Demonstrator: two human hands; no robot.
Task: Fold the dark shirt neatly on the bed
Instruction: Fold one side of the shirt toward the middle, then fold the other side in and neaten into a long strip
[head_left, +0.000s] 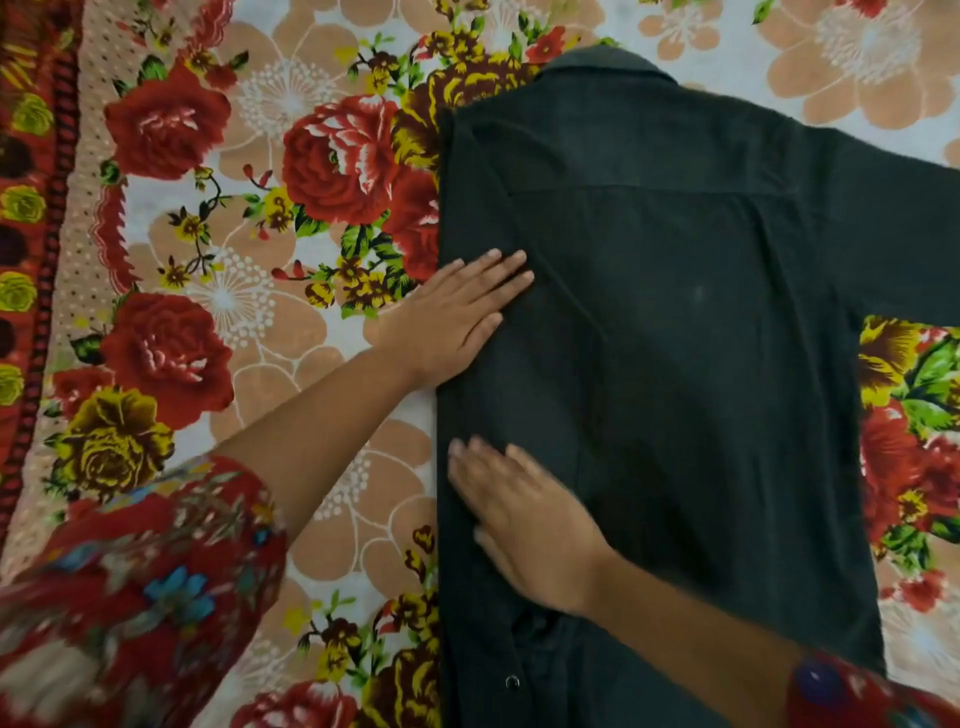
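The dark shirt (701, 364) lies flat and back-side up on the floral bedsheet (234, 208), filling the middle and right of the head view; its long axis runs from far to near, with the collar (602, 65) pointing away from the person and the hem end running off the near edge of the picture; a seam (649, 188) crosses the back below the collar. The shirt's left side is folded inward over the back, so that edge forms 1 straight line from shoulder to hem, with a diagonal crease slanting across the folded layer; 1 shirt sleeve (893, 234) is spread out flat to the right, reaching past the frame edge. A small round snap (512, 682) shows on the folded layer near the bottom.

The left hand (452, 317) rests across the folded edge about halfway along the shirt; its fingers are straight and close together, lying flat on the cloth and gripping nothing, while the heel of the hand sits on the sheet. The right hand (524, 519) is blurred; it lies palm down on the folded layer nearer the person, just inside the same edge, fingers stretched out and holding nothing.

Both forearms come out of red patterned cuffs (140, 587); the sheet beneath carries large red, yellow and peach flowers.
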